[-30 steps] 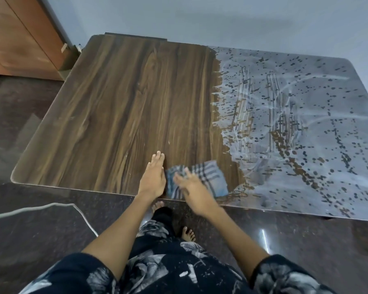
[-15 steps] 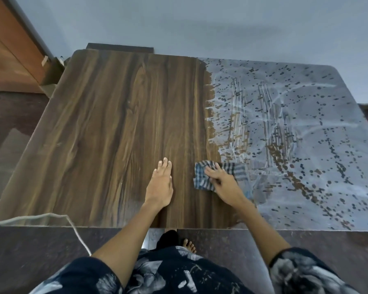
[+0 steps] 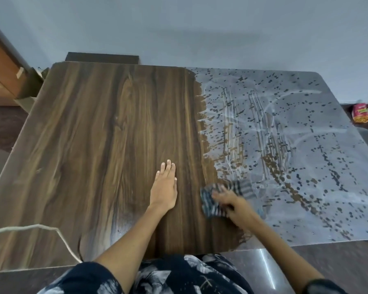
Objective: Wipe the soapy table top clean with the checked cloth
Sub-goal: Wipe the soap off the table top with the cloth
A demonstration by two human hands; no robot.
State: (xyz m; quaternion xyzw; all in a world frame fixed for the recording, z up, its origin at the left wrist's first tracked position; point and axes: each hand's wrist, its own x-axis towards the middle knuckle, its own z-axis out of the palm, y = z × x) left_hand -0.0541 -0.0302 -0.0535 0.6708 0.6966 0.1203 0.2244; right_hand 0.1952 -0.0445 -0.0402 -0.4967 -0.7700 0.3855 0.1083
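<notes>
Left hand (image 3: 165, 188) flat on the bare wood of the table top (image 3: 98, 149), fingers straight and together, pointing away, forearm stretched out from the body. Right hand (image 3: 234, 203) blurred, pressed down on the checked cloth (image 3: 212, 203), fingers spread over it, arm angled in from the right. Cloth sitting right at the edge of the soapy film (image 3: 295, 145), near the front of the table. Hard to tell whether gripping or just pressing.
</notes>
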